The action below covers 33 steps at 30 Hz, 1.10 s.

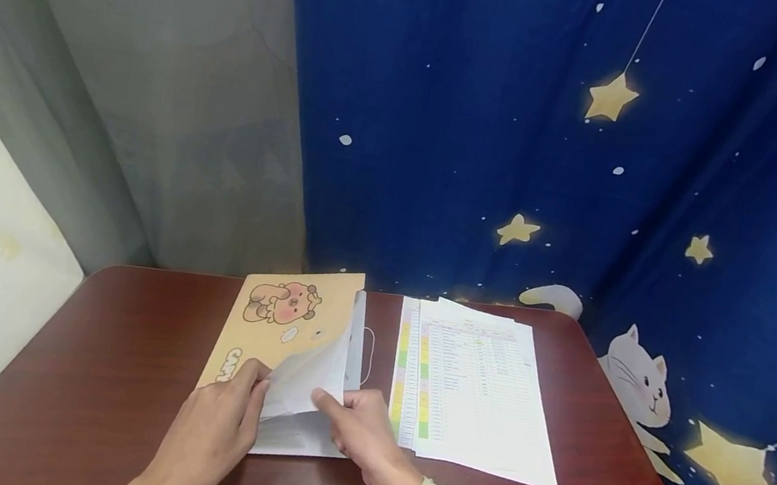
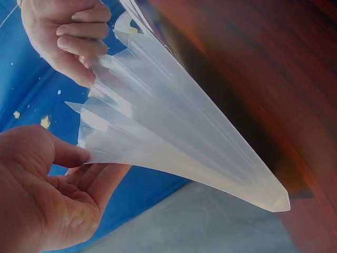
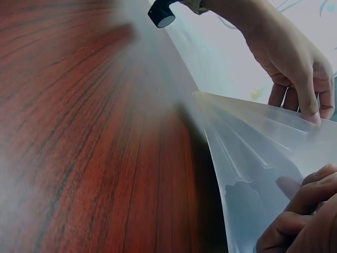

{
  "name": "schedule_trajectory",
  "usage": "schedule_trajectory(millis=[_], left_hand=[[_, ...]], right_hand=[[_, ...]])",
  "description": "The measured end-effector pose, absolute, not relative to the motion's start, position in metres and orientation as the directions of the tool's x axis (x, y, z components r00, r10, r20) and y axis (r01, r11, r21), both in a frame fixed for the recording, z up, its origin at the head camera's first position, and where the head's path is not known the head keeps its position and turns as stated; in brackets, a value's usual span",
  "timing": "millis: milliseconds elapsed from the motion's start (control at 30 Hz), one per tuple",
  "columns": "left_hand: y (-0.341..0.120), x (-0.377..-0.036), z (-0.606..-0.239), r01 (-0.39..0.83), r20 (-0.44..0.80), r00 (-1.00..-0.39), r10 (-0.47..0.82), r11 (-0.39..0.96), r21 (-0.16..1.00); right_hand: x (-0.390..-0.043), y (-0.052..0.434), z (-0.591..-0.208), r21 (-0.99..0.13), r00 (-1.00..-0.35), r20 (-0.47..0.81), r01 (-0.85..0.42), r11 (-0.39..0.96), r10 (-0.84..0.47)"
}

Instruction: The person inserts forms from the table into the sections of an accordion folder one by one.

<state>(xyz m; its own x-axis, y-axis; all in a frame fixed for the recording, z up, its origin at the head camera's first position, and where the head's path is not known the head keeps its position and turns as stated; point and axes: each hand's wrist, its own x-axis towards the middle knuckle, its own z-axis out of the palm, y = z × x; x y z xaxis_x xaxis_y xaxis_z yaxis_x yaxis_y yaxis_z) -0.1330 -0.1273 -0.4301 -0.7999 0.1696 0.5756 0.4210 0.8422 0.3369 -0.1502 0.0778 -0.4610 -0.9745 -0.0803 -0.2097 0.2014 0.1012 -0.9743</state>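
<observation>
An expanding file folder (image 1: 324,291) with a tan cover and a cartoon animal on it lies on the table, its near side spread. My left hand (image 1: 213,423) pinches the cover's near edge between thumb and fingers. Inside, translucent pleated pockets (image 2: 152,121) fan out in the left wrist view. My right hand (image 1: 368,434) grips the inner dividers at the near right, thumb on top; in the right wrist view its curled fingers (image 3: 295,216) are at the lower right. The pockets' contents cannot be made out.
Printed sheets (image 1: 484,416) with coloured columns lie overlapping to the right of the folder. A thin white elastic loop (image 1: 371,354) sticks out from the folder's right side. The dark red wooden table (image 1: 118,371) meets grey and blue curtains (image 1: 442,160) at the back.
</observation>
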Motion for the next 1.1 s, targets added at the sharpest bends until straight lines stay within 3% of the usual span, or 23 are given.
schedule_trajectory(millis=[400, 1100], left_hand=[[-0.127, -0.133, -0.431, 0.419, 0.564, -0.807, 0.175, 0.842, 0.339], [-0.127, -0.133, -0.427, 0.419, 0.562, -0.809, 0.175, 0.842, 0.341]], right_hand=[[-0.151, 0.072, -0.463, -0.96, -0.981, -0.179, 0.157, 0.233, -0.077], [-0.15, 0.082, -0.463, -0.966, -0.987, -0.133, 0.108, 0.234, -0.095]])
